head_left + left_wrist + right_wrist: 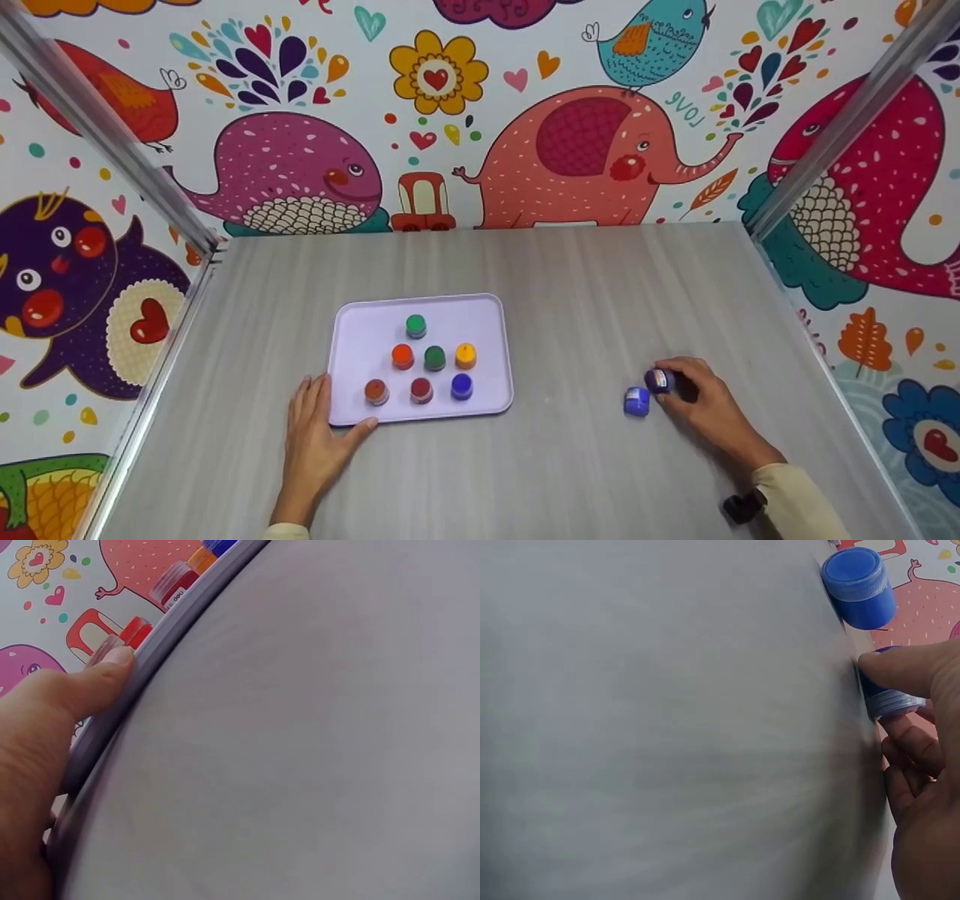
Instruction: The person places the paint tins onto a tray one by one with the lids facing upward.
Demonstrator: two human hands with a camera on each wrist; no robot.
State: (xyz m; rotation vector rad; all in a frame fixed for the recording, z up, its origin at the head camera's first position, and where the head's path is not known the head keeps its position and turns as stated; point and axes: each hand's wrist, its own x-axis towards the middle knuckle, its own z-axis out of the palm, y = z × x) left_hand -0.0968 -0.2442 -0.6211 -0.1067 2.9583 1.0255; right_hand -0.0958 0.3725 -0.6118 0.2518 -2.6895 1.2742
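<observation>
At the lilac tray's (496, 315) front left corner, my left hand (315, 442) grips the rim, its thumb on the front edge and its fingers along the left side. The left wrist view shows that thumb (101, 682) lapping over the rim. Off to the right, my right hand (705, 401) pinches a dark blue paint jar (659, 381) between thumb and fingers. The jar lies tilted on its side, partly hidden by the thumb in the right wrist view. Just beside it is a brighter blue paint jar (637, 402), untouched by the hand.
Several small paint jars stand on the tray: two green ones at the back and middle, an orange-red jar (403, 356), a yellow jar (466, 355), a brown jar (376, 391), a dark red jar (421, 390) and a blue jar (461, 386). Patterned walls (435, 75) border the grey table (570, 465).
</observation>
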